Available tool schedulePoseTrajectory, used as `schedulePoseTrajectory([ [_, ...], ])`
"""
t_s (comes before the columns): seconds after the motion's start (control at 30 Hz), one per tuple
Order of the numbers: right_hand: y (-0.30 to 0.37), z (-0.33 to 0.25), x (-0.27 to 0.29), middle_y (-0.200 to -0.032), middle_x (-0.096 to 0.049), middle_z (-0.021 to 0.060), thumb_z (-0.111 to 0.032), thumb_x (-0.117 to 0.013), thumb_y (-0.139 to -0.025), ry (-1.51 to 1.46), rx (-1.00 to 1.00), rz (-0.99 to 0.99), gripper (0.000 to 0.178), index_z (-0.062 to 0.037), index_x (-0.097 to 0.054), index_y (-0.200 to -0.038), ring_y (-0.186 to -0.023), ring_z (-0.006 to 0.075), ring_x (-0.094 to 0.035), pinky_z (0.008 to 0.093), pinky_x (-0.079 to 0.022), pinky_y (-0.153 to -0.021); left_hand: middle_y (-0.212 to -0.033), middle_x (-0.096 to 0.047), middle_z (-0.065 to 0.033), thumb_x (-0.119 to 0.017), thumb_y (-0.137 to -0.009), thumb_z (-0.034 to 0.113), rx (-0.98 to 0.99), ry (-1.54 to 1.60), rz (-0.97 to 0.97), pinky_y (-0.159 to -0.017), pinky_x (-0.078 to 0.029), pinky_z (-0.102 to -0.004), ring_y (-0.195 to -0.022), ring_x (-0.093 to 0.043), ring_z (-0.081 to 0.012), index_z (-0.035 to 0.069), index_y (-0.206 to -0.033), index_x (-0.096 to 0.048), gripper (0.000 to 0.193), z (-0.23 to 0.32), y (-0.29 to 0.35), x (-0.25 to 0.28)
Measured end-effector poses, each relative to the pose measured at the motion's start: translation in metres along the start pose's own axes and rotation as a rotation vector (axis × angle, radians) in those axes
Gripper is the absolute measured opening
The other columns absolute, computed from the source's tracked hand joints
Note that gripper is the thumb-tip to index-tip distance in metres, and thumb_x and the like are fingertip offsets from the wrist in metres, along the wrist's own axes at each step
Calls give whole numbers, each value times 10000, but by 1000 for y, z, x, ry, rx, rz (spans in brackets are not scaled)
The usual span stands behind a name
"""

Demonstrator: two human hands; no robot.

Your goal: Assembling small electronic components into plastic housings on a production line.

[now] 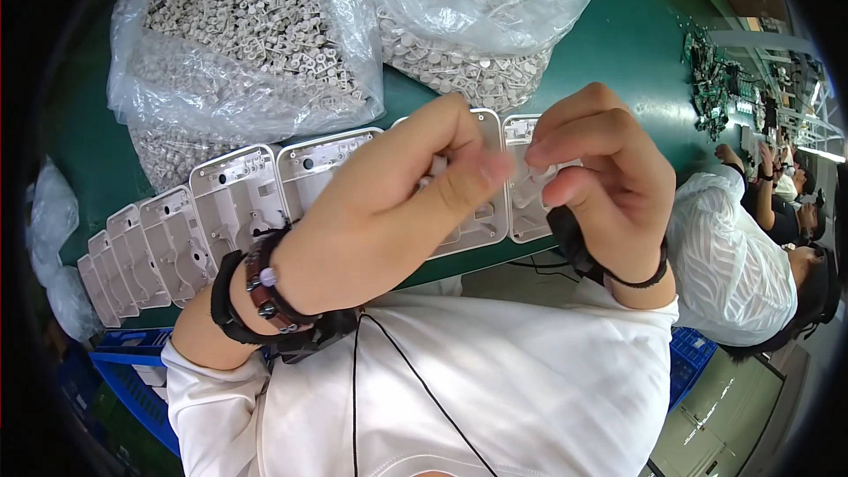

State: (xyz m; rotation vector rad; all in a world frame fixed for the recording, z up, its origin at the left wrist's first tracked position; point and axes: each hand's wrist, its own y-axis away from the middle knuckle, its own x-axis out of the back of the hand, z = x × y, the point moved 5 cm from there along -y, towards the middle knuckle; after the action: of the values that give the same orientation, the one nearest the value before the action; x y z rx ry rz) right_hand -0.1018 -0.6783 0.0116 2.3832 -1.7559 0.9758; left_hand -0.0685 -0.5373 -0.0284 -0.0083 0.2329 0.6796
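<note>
My left hand point(389, 190) is curled closed, and small white plastic parts point(433, 168) show between its fingers. Close to its thumb tip, my right hand point(618, 168) has its thumb and fingers drawn together around a small pale piece, mostly hidden by the fingers. Both hands are raised over a row of white plastic housings with open tops. Partly beneath my right hand lies the rightmost housing point(527, 212). Another housing point(234, 199) farther left shows inner ribs and a round dark hole.
Two clear plastic bags full of small white parts, a left bag point(247, 44) and a right bag point(477, 26), stand behind the row on the green table point(623, 44). Circuit boards point(711, 88) lie at the far right. A person in white point(733, 256) sits to my right. A blue crate point(132, 389) is at lower left.
</note>
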Motion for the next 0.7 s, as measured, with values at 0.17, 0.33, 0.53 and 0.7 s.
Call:
schedulePoseTrajectory([
  [0.17,1,6,-23,-893,-560,65,22,-685,-750,-671,-430,63,347,0,-491,-1037,-801,131,-587,252,-471,-715,-679,-492,-42,-634,-789,98,-356,-481,-6,-478,-374,-257,-513,-472,-137,47,-870,-519,150,19,12,8],
  [0.33,6,13,-41,-942,-560,77,10,-676,-769,-896,-528,85,371,9,-456,-1068,-827,139,-588,263,-474,-731,-642,-521,-71,-677,-718,34,-391,-649,90,-475,-387,-275,-529,-534,-191,52,-846,-572,166,21,21,10],
  [0.53,-3,10,-45,-895,-596,120,-6,-677,-762,-410,-317,-260,171,-2,-561,-888,-814,189,-591,298,-472,-706,-662,-538,-62,-734,-686,113,-305,-689,98,-470,-390,-282,-530,-538,-198,60,-915,-587,277,10,38,19],
  [0.7,-19,9,-42,-823,-598,112,9,-655,-731,-4,-20,-321,104,-18,-593,-810,-780,227,-592,307,-462,-664,-707,-556,-55,-704,-708,231,-153,-941,30,-502,-424,-295,-587,-565,-212,84,-956,-598,307,-3,46,23],
])
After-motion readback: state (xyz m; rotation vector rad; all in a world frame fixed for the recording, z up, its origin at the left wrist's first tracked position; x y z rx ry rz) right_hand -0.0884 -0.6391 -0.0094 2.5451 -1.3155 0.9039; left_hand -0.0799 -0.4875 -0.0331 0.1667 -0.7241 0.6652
